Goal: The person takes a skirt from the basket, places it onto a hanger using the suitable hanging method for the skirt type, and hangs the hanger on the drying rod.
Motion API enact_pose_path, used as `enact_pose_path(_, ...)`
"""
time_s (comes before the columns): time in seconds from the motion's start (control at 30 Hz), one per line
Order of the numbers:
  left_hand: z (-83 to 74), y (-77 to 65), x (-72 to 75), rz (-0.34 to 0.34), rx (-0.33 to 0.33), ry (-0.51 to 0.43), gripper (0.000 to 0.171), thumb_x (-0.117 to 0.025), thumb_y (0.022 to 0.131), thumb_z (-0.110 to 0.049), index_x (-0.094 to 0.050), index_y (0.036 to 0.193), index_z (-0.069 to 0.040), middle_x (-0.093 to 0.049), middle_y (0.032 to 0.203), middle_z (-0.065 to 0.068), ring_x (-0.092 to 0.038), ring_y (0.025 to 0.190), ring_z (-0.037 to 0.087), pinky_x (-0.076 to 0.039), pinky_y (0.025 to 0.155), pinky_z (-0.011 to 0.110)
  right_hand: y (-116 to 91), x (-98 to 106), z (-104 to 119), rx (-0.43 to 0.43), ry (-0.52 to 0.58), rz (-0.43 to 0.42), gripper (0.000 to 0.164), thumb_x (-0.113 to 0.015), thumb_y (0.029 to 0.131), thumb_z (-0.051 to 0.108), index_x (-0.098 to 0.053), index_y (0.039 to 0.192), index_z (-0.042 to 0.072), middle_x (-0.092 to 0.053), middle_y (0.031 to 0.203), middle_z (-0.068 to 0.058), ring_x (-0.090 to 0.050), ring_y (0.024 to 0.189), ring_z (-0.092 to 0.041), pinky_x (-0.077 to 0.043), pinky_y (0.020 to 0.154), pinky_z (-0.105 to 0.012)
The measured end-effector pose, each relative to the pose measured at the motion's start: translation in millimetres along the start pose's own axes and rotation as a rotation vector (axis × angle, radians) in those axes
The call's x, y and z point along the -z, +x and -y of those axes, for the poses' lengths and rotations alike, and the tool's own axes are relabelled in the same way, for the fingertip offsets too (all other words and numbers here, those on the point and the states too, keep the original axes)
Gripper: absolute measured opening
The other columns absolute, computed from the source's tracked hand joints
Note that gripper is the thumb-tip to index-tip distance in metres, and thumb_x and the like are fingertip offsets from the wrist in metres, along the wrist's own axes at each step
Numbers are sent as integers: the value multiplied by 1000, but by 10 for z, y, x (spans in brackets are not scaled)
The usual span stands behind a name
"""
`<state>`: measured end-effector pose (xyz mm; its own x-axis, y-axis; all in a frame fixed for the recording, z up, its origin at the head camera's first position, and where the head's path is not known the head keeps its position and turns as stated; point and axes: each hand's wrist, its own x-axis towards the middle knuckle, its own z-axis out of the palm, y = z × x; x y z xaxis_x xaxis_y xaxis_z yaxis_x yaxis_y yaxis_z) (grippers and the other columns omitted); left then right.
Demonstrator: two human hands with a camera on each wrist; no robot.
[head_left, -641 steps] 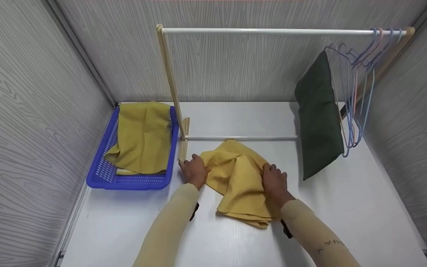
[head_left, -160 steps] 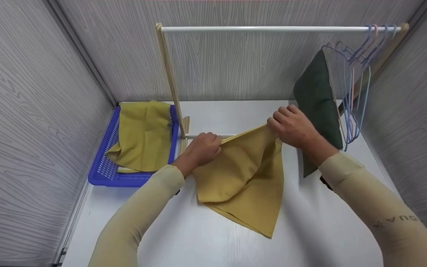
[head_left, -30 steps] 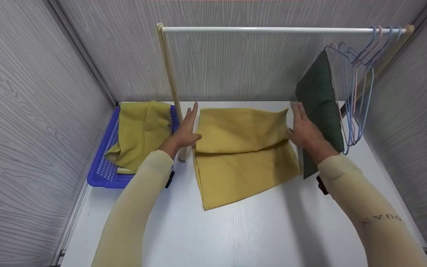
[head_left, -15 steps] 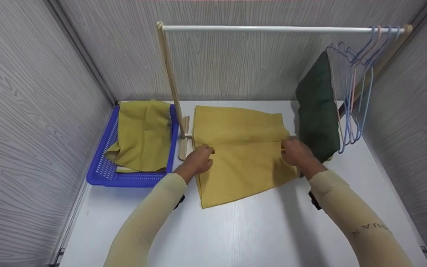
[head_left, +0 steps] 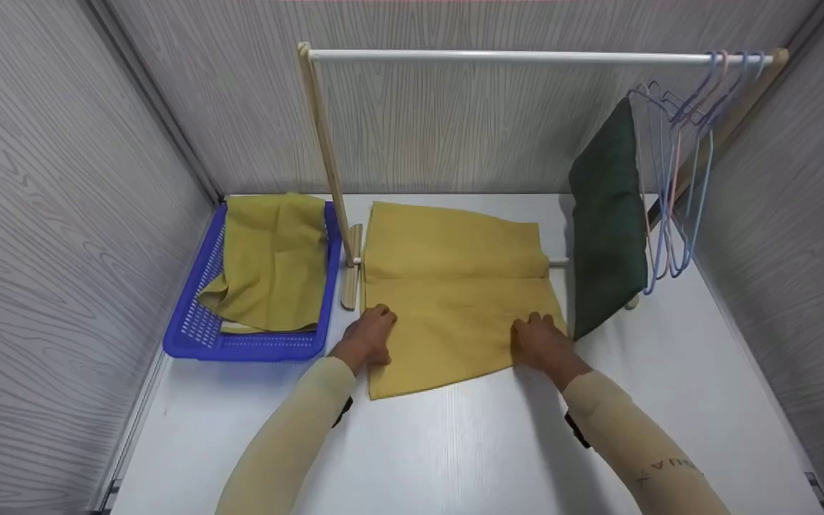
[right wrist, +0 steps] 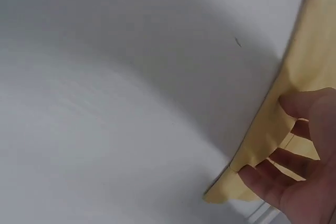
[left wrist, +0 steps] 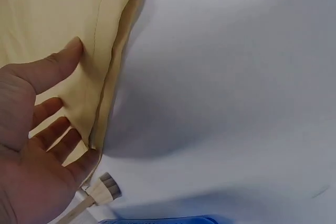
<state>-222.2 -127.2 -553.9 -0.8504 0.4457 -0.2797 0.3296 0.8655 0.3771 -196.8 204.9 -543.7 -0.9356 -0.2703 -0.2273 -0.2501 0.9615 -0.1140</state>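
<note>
A yellow cloth [head_left: 451,311] lies spread flat on the white table, with a crease across it. Its far part lies over the lower white bar. On its near left side rests my left hand [head_left: 371,337], palm down; in the left wrist view, the thumb and loosely bent fingers [left wrist: 55,132] touch the cloth beside a hemmed, double-layered edge. My right hand [head_left: 542,345] touches the near right side. The right wrist view has its thumb and fingers [right wrist: 265,179] spaced apart along the cloth's side edge, pinching nothing.
To the left stands a blue plastic basket [head_left: 262,350] with olive-yellow fabric [head_left: 276,265] in it. A rack with a white top rail [head_left: 526,56] spans the back. Dark green fabric [head_left: 609,222] and several hangers [head_left: 705,172] hang at its right end.
The cloth was crumpled at first, then lifted by both hands, and now lies flat. Over the last second both hands moved from its far sides toward its near edge, and its raised fold flattened.
</note>
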Motion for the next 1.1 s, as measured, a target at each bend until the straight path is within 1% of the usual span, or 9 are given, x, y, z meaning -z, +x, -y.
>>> enact_pose_path(0.03, 15, 138, -127, -3, 64, 51, 73, -83, 77, -24, -51, 141, -8, -44, 149, 12, -43, 137, 32, -42, 110, 41, 30, -89, -50, 13, 3, -5, 15, -55, 95, 6, -58, 108, -2, -50, 103, -29, -49, 94, -46, -49, 70, -51)
enact_pose_path(0.1, 60, 355, -340, -12, 134, 125, 72, -84, 74, -14, -52, 138, -5, -45, 147, 15, -46, 134, 35, -43, 107, 46, 112, -293, -177, 62, 17, -58, 12, -57, 95, 11, -60, 99, 0, -52, 97, -27, -50, 88, -44, -49, 64, -50)
enact_pose_path(0.17, 8, 396, -388, -33, 176, 163, 64, -79, 77, -8, -53, 135, -3, -47, 144, 16, -48, 131, 35, -44, 105, 47, 155, -404, -222, 93, 38, -106, 11, -59, 93, 12, -60, 92, 1, -52, 91, -25, -50, 83, -41, -48, 58, -48)
enact_pose_path(0.27, 13, 382, -407, -44, 175, 160, 58, -75, 80, -7, -53, 134, -2, -48, 142, 16, -50, 129, 35, -46, 102, 47, 193, -571, -264, 114, 7, -180, 11, -62, 92, 12, -58, 86, 2, -52, 86, -23, -50, 79, -38, -47, 53, -45)
enact_pose_path(0.5, -16, 270, -311, 20, 174, 186, 49, -70, 87, -10, -54, 133, -1, -52, 134, 16, -53, 123, 34, -44, 103, 49, 153, -582, -332, 102, -56, -138, 12, -61, 95, 10, -57, 103, 2, -54, 97, -20, -52, 90, -36, -50, 60, -47)
enact_pose_path(0.63, -59, 248, -245, -7, 157, 207, 44, -67, 92, -16, -56, 131, -1, -56, 129, 17, -56, 118, 34, -43, 103, 48, 208, -468, -463, 132, -84, -203, 7, -65, 91, 3, -63, 98, 4, -59, 92, -16, -56, 86, -33, -51, 66, -48)
enact_pose_path(0.83, -114, 175, 45, -166, 77, 216, 50, -60, 99, -29, -51, 139, -1, -57, 133, 19, -55, 123, 36, -42, 103, 51, 285, -81, -508, 134, -150, -393, 8, -66, 90, 7, -63, 90, -1, -61, 88, -18, -57, 82, -38, -50, 65, -51)
enact_pose_path(0.97, 37, 123, 252, -257, 68, 228, 51, -55, 101, -33, -49, 139, 0, -57, 132, 21, -53, 124, 38, -41, 103, 53, 330, 241, -491, 157, -186, -557, 10, -66, 88, 6, -62, 83, -2, -62, 84, -20, -57, 78, -39, -49, 62, -50)
enact_pose_path(1.1, 274, 88, 341, -406, 88, 276, 52, -54, 101, -37, -50, 136, 1, -56, 132, 22, -49, 126, 40, -35, 108, 55, 338, 582, -501, 176, -202, -679, 12, -63, 89, 7, -64, 83, -3, -64, 83, -20, -57, 75, -36, -49, 60, -48)
